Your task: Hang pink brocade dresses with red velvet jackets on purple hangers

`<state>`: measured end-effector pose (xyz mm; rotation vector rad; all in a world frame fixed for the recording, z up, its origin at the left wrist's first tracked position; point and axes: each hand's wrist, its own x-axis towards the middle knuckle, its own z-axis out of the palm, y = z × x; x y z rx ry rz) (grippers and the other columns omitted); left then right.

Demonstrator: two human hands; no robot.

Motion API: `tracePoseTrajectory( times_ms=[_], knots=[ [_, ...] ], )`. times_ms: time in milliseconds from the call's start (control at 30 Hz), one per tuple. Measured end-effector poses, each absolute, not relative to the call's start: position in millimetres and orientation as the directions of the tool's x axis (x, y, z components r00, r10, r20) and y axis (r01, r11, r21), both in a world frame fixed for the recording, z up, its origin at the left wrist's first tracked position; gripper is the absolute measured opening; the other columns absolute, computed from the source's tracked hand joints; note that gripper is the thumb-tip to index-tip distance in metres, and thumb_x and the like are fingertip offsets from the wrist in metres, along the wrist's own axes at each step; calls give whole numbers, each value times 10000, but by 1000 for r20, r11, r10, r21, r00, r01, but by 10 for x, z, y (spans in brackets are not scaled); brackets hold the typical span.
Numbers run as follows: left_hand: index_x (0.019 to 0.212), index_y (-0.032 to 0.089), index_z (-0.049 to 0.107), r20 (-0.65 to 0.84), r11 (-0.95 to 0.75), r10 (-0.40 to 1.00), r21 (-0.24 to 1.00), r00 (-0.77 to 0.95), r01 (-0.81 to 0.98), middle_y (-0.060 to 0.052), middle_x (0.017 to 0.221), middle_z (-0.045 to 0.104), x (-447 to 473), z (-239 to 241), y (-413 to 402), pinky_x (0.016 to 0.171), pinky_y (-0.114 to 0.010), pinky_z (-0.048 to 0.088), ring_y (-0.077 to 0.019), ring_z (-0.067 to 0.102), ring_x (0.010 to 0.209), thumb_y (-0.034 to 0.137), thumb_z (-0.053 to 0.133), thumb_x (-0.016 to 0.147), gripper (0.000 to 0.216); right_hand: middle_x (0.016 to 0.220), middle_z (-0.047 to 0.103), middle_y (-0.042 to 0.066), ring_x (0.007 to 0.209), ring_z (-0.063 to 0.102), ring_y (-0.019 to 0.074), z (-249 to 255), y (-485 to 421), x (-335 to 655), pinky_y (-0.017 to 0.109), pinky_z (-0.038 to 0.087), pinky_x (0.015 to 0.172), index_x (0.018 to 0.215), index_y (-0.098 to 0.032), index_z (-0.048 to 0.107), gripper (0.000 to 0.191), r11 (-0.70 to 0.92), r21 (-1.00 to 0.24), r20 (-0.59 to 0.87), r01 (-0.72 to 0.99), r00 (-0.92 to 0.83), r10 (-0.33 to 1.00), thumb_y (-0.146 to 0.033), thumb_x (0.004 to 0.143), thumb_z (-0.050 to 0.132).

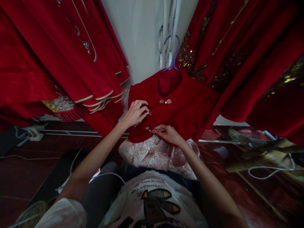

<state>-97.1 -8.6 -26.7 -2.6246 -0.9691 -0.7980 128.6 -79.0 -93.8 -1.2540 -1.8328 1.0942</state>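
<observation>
A short red jacket (181, 112) lies spread in front of me, with a purple hanger (175, 58) at its neck. Jewelled clasps run down its front; the top clasp (165, 101) has a pearl-like bead in the middle. Bent over the front edge, my left hand (136, 112) has its fingers closed on the cloth beside a middle clasp (149, 113). Lower down, my right hand (168, 134) pinches the right end of the bottom clasp (149, 129). Its fingertips partly cover that end. Pale pink brocade fabric (152, 152) shows below the jacket, over my lap.
Red garments (95, 72) with pale trim hang at the left. More red garments (237, 72) with gold sequins hang at the right. Behind the hanger is a white metal frame (166, 31). A white cable (270, 172) lies near the floor at right.
</observation>
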Motion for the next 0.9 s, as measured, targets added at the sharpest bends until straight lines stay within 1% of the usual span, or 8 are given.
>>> tracePoseTrajectory(
  times_ms=[67,133,200,267,333,400,633,900],
  knots=[
    [990,218,655,528,-784,493,-74,691,616,-69,1139,620,-968,-246,-41,1060,-476,328,-227,500,1111,276,516,937,159,993,746,57,876,707,150,-906,-791,1325,323,558,869,993,-168,715,176,202,-905,60,374,-359,931,-179,850,613],
    [997,240,658,489,-794,476,-120,731,596,-44,995,652,-961,-233,10,1101,-495,267,-201,535,1019,255,483,951,182,1010,745,54,893,703,150,-865,-793,1372,331,551,889,994,-175,718,175,209,-916,67,343,-382,922,-198,859,610],
    [1032,255,659,488,-784,468,-156,737,601,-31,908,646,-930,-218,48,1098,-488,263,-189,543,946,258,454,964,216,1032,740,57,907,698,150,-817,-795,1421,332,548,893,1003,-173,715,182,214,-922,74,323,-396,915,-214,864,606],
    [1114,251,640,547,-760,458,-168,701,628,-44,940,640,-850,-188,50,1067,-476,290,-199,539,952,302,455,966,242,1043,736,56,912,695,147,-768,-798,1468,332,548,890,1016,-174,710,190,224,-922,84,316,-403,912,-224,869,601],
    [1206,234,601,628,-742,443,-146,641,655,-72,1035,624,-715,-138,11,1027,-461,318,-218,528,997,358,469,960,306,1042,734,51,907,694,144,-723,-802,1508,336,548,890,1028,-183,703,194,237,-922,101,306,-401,910,-238,874,597],
    [1242,225,582,678,-738,431,-114,595,665,-93,1113,594,-542,-73,-44,992,-442,337,-235,510,1041,388,471,956,347,1045,731,48,910,691,143,-684,-808,1542,343,545,897,1043,-190,698,201,249,-923,118,292,-401,908,-249,878,598],
    [1074,187,651,650,-724,446,-142,616,675,-112,1095,589,-101,96,0,900,-439,351,-264,500,1025,363,449,964,290,1069,722,50,935,682,140,-566,-848,1639,337,536,909,1092,-191,681,238,269,-919,133,289,-413,901,-263,886,588],
    [981,206,678,661,-841,384,-37,645,539,-41,1000,692,-123,158,125,1064,-482,257,-204,550,1036,310,525,943,189,1046,723,46,937,682,147,-407,-875,1739,337,543,899,1093,-207,684,247,301,-913,185,277,-377,908,-303,884,592]
  ],
)
